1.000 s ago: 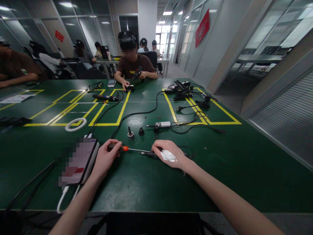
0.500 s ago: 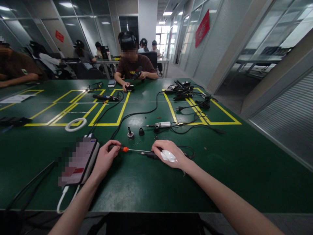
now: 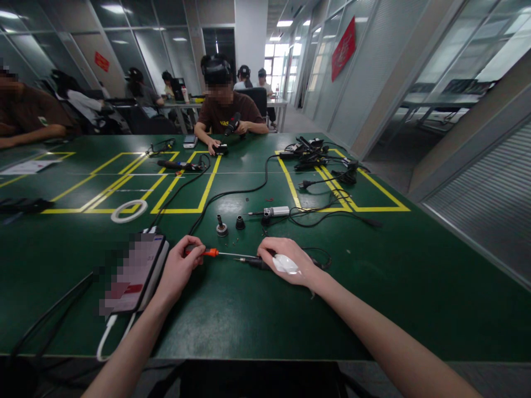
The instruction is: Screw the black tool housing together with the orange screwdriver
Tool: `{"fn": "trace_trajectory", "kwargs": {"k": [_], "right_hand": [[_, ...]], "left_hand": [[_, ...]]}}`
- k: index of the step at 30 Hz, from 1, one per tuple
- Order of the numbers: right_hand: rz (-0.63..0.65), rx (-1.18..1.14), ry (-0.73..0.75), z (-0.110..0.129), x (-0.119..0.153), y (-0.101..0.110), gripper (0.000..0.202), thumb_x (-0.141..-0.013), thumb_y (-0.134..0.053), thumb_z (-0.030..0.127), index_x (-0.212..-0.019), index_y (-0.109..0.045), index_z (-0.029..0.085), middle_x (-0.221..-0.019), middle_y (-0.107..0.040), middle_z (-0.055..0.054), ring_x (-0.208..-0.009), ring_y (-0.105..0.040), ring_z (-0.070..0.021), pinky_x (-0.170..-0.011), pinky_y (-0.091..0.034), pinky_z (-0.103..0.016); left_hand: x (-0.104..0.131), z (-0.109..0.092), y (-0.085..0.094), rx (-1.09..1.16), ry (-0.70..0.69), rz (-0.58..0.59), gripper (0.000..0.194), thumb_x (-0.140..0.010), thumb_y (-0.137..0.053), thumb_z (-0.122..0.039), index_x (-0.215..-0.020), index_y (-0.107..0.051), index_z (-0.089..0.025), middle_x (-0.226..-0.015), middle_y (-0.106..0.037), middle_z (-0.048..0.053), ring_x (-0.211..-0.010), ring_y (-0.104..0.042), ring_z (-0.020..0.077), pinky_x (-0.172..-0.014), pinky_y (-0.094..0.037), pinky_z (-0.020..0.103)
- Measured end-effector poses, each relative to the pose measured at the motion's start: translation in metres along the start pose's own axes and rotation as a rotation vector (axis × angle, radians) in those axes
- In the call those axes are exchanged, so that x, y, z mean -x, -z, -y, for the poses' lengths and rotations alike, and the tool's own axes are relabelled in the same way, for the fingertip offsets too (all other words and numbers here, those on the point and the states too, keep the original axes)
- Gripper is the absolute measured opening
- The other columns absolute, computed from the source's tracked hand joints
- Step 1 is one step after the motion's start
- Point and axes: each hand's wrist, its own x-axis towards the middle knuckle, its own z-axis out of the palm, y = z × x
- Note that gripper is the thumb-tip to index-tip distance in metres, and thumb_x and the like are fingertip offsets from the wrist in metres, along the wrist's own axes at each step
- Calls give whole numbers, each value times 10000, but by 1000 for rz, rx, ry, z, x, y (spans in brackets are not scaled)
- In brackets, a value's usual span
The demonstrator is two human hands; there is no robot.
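Observation:
My left hand is closed around the handle of an orange-and-black screwdriver, held level above the green table. Its thin shaft points right, and the tip meets the fingertips of my right hand. Those fingers are closed on a black-handled tool whose metal tip points left, below the screwdriver shaft. A white patch covers the back of that hand, and its palm hides the tool's rear part. Where the screwdriver tip touches is hidden by the fingers. A dark cable loops out behind the right wrist.
Beyond my hands are a round metal part, a small black cap, tiny loose bits and a silver-bodied tool. Left are a phone and a tape ring. Cables pile up far right. A co-worker sits opposite.
The screwdriver handle has turned in my left fingers, so more of its orange side shows. My right hand and the black-handled tool stay in place.

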Motion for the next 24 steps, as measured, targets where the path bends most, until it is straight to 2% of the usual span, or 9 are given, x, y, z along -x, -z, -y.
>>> {"fn": "trace_trajectory", "kwargs": {"k": [8, 13, 19, 24], "right_hand": [[-5, 18, 2, -2, 0, -2, 237, -990, -535, 183, -781, -648, 188, -826, -702, -35, -736, -628, -164, -708, -411, -265], [-11, 24, 3, -3, 0, -3, 236, -988, -533, 182, -781, -646, 185, -824, -698, -35, -732, -624, -163, -709, -410, -268], [-9, 17, 9, -2, 0, -3, 240, -989, -519, 180, -788, -650, 182, -834, -706, -40, -741, -631, -167, -716, -415, -270], [12, 28, -11, 0, 0, -1, 242, -990, -515, 174, -786, -644, 178, -834, -703, -43, -747, -634, -168, -718, -410, -271]], "left_hand": [[-1, 4, -1, -29, -9, -41, 486, -676, -797, -641, -757, -580, -214, -520, -521, -65, -466, -455, 117, -468, -311, 217], [-2, 7, -1, -148, -53, -61, 520, -707, -759, -689, -654, -594, -199, -545, -512, -43, -511, -435, 118, -503, -330, 223], [-1, 4, -1, -95, -42, -50, 389, -707, -753, -567, -775, -620, -208, -617, -553, -41, -562, -479, 136, -544, -371, 236], [-1, 5, 0, -13, 15, -45, 288, -672, -699, -444, -803, -592, -211, -666, -577, -41, -541, -464, 120, -497, -316, 221]]}}
